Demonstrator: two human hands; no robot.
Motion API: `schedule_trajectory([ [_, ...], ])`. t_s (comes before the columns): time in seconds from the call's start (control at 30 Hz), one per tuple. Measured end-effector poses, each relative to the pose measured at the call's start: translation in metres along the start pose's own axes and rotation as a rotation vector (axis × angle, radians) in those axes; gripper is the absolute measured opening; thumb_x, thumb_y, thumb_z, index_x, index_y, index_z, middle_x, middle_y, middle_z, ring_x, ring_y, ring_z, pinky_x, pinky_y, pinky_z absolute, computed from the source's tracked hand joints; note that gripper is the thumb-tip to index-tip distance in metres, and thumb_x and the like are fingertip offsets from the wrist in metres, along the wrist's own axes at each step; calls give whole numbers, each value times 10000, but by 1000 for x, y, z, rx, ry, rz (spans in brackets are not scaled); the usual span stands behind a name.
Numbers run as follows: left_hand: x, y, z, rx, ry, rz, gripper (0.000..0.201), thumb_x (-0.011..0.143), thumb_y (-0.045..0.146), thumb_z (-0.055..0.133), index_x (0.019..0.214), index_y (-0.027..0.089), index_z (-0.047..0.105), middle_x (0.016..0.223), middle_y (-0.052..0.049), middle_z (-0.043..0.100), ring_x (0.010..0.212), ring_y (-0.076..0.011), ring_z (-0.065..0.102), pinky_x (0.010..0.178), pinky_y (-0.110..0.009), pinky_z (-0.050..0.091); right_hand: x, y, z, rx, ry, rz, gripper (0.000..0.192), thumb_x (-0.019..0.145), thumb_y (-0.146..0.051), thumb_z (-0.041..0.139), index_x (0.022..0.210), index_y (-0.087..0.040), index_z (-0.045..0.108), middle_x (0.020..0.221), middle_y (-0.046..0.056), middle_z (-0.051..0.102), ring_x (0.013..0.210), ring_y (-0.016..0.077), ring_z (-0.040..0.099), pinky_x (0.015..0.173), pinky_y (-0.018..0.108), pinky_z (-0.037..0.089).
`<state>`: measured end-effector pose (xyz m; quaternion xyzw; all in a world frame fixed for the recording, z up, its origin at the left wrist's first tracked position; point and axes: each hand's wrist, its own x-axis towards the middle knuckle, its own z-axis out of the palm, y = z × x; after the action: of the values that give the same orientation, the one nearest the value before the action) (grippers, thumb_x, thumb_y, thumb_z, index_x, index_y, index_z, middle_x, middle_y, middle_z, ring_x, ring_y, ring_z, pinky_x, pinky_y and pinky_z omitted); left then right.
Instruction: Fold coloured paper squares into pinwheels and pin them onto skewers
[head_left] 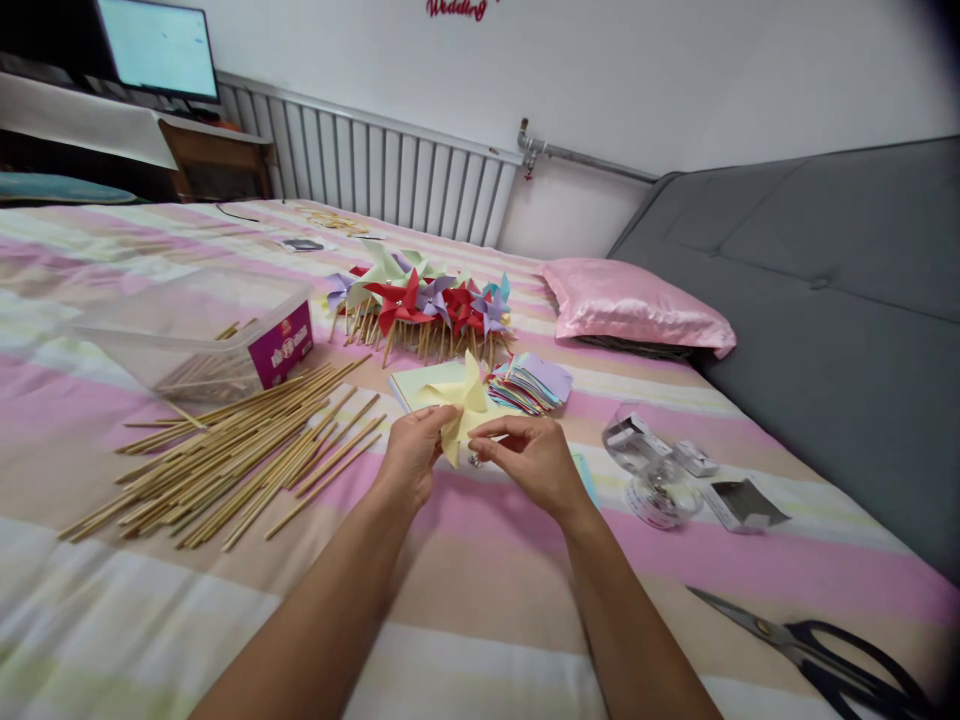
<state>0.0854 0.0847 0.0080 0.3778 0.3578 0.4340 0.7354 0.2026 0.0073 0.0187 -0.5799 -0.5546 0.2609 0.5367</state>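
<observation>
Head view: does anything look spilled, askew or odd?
Mainly the sticks: many lie in a loose, uneven spread on the bed beside the box, which holds more, so they look untidy. No obvious damage shows.

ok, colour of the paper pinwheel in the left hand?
The paper pinwheel is pale yellow; head view shows it best.

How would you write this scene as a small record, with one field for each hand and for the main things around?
Left hand: pinches a yellow paper pinwheel
Right hand: beside this pinwheel; whether it grips anything is unclear
Sticks: loose pile, left of the hands
Plastic box: beyond the pile, some sticks inside
Other pinwheels: coloured group on sticks, beyond the hands
Scissors: on the striped bed, at the near right
</observation>
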Motion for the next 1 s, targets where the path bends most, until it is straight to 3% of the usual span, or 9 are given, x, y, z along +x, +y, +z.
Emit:
schedule_trajectory([
  [0.2,-3,0,4,21,24,46,170,510,259,732,556,135,625,474,24,571,430,-92,468,456,-224,334,2,1,8,93,137,70,213,691,-383,717,711,-170,723,640,28,691,554,165,663,505,243,486],
  [0.6,-2,-6,6,84,16,124,172,547,278,750,538,130,662,496,6,602,471,-98,491,503,-226,350,3,11,14,40,381,86,266,701,-415,684,682,-149,691,1070,99,665,582,121,610,500,242,463],
  [0.83,-5,-4,8,100,7,174,180,533,276,771,546,119,683,489,2,605,478,-93,489,509,-219,358,3,13,15,-20,461,45,236,706,-373,685,691,-140,716,1020,106,667,675,154,634,626,291,528],
  [1.0,-7,-3,10,117,10,205,196,508,281,795,537,121,687,485,5,610,482,-86,488,508,-207,359,4,14,14,-16,471,42,225,694,-354,702,698,-131,734,975,102,667,730,174,645,620,286,541],
])
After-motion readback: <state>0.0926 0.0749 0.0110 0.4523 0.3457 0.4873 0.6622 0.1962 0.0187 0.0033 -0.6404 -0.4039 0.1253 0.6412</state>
